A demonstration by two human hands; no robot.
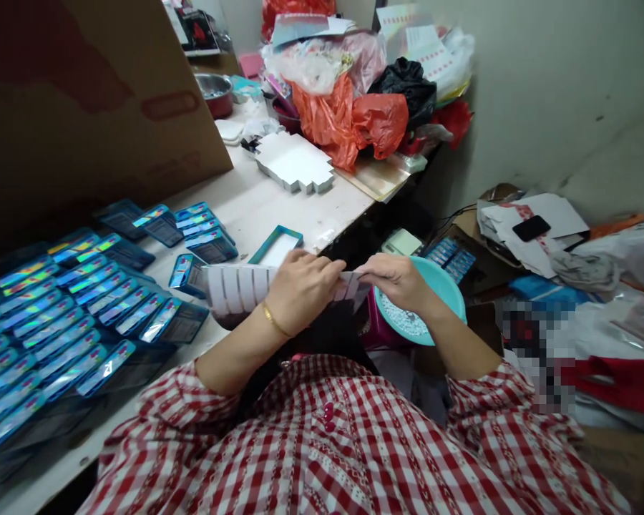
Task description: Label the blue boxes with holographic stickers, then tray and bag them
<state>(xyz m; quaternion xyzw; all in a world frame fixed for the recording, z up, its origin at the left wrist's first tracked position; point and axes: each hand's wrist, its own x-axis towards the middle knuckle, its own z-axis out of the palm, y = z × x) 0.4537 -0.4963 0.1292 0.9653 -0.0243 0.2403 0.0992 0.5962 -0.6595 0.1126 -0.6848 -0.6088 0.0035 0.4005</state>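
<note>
My left hand (pixel 303 290), with a gold bracelet at the wrist, has its fingers closed on a long pale sheet (pixel 241 288) marked with a row of white rectangular panels. The sheet's left end reaches past the table edge, and its middle is hidden behind that hand. My right hand (pixel 397 280) pinches the right end between thumb and fingers. Just beyond the sheet, a small blue-edged open box frame (pixel 253 256) lies on the table. Under my right forearm stands a turquoise basin (pixel 451 286) holding many small white pieces.
Rows of blue shiny boxes (pixel 101 300) cover the table's left side. A large cardboard box (pixel 155 136) stands behind them. Further back are a stack of white die-cut cards (pixel 295 161) and red plastic bags (pixel 348 118). A phone (pixel 531 228) lies among clutter at right.
</note>
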